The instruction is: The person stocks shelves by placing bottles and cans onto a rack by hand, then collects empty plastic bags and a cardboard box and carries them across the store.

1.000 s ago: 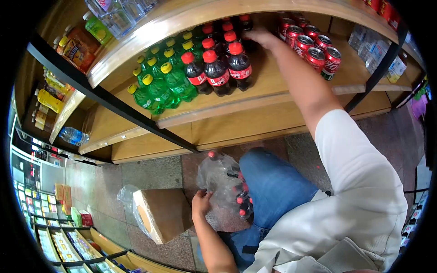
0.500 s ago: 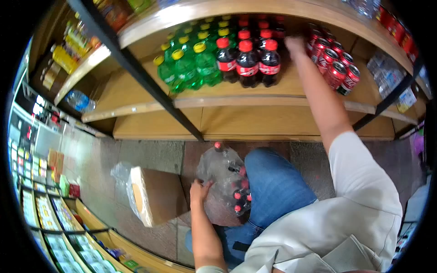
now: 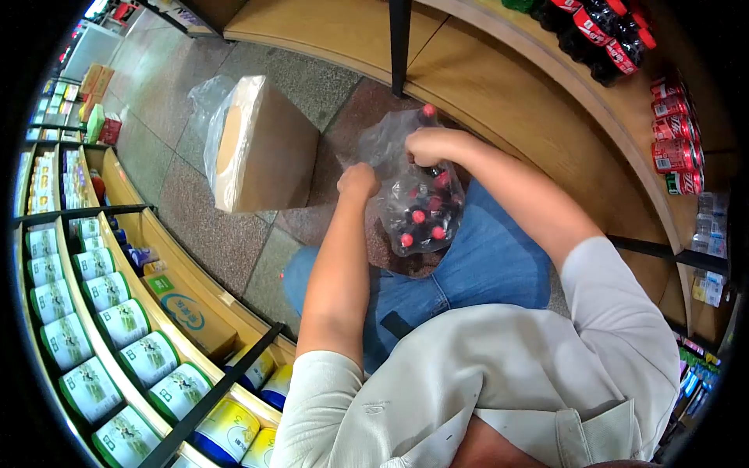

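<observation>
Clear plastic bag (image 3: pixel 380 142) of red-capped cola bottles (image 3: pixel 420 217) beside my jeans (image 3: pixel 503 257): left hand (image 3: pixel 359 181) and right hand (image 3: pixel 431 147) grip its film, my fingers curled closed.

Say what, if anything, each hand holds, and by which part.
Left hand: plastic bag, by its left edge. Right hand: at the bag's upper part, hold unclear.

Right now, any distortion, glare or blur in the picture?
Head view: fisheye bends the tan wooden shelving, corners black. Head view: glints on the crinkled clear plastic bag partly obscure the dark red-capped bottles inside. Head view: the brown cardboard box has one bright side; no strong motion blur.
</observation>
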The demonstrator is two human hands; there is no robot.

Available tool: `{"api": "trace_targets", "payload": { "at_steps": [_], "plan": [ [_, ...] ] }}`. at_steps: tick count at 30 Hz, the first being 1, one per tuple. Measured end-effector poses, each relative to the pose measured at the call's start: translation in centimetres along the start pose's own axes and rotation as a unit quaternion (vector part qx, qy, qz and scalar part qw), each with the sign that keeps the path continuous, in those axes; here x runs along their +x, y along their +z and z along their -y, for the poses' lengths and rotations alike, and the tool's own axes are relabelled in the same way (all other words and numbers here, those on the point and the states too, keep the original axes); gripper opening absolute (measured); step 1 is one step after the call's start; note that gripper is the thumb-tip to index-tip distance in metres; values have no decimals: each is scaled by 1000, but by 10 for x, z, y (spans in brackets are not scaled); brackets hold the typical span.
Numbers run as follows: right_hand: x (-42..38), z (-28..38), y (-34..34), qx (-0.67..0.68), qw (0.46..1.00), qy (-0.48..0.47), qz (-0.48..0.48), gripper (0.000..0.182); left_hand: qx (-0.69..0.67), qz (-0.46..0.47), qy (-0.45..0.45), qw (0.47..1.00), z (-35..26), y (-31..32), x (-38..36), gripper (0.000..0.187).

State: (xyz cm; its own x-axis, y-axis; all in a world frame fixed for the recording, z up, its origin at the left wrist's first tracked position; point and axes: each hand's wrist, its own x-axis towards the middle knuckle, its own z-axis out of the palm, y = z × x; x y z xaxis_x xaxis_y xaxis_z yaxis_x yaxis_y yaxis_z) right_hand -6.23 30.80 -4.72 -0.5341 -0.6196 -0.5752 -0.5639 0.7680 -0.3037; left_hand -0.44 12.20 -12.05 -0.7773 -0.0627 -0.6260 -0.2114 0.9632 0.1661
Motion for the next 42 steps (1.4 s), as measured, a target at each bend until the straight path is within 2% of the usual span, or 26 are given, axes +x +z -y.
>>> {"api": "trace_targets", "payload": {
  "at_steps": [2,4,5,6,8,9,12,15,17,18,20,21,24,26,27,28,30,31,32,34,35,36,38,39,41,42],
  "plan": [
    [56,-9,48,-4,988,75,137,33,28,47,20,998,2,0,1,34],
    [68,-4,73,28,977,170,125,34,55,156,73,983,-1,1,3,34],
    [95,-23,121,62,973,222,25,34,59,96,63,992,-2,5,-3,33],
    [124,-44,163,40,940,339,1,50,53,97,56,992,-7,-4,-10,33],
    [93,-18,164,78,860,499,-73,74,25,52,47,997,-11,-12,-28,30],
    [91,-26,180,77,861,499,-65,74,-5,45,60,997,-8,-4,-19,31],
    [90,-57,209,199,859,456,-117,99,-18,20,40,999,-17,-18,-31,31],
    [91,-70,192,141,871,442,-161,67,-22,-19,59,998,-22,-20,-24,31],
    [87,-65,166,72,959,267,-59,52,-48,-39,69,996,-23,-19,-7,30],
    [94,-66,155,91,971,211,-66,45,-75,-57,72,993,-26,-19,-2,30],
    [19,16,32,175,959,221,26,54,-81,-111,115,984,-27,-18,13,26],
    [16,11,26,176,971,154,53,51,-49,-60,101,992,-33,-31,10,25],
    [-77,19,-9,92,983,120,-108,61,-83,-124,230,962,-24,-5,59,28],
    [-169,22,-47,119,969,85,-201,76,-109,27,231,966,-22,-3,60,38],
    [-216,24,-73,146,959,120,-213,75,-58,48,244,967,-27,4,58,39],
    [-263,27,-97,176,947,150,-224,74,-101,71,263,957,-24,28,71,39],
    [-339,17,-132,121,937,155,-289,70,-95,125,282,947,-26,82,104,37],
    [-368,12,-147,64,935,203,-282,68,-36,98,294,950,-30,108,115,37],
    [-391,1,-159,6,928,251,-274,66,96,81,395,910,-37,116,110,39],
    [-409,-38,-169,-119,909,313,-249,61,233,98,332,909,-53,131,93,41],
    [-411,-60,-176,-143,899,355,-213,59,212,74,289,931,-48,169,116,46],
    [-408,-83,-186,-169,887,395,-172,58,202,69,239,947,-67,148,79,64],
    [-402,-126,-197,-180,880,399,-186,61,304,153,346,874,-87,133,69,75],
    [-394,-160,-202,-181,880,397,-186,61,303,152,344,875,-90,143,70,75],
    [-375,-222,-214,-147,898,394,-131,58,140,101,192,966,-90,171,80,74],
    [-372,-226,-222,-149,899,391,-132,58,137,100,189,967,-96,173,80,74]
  ]
}}
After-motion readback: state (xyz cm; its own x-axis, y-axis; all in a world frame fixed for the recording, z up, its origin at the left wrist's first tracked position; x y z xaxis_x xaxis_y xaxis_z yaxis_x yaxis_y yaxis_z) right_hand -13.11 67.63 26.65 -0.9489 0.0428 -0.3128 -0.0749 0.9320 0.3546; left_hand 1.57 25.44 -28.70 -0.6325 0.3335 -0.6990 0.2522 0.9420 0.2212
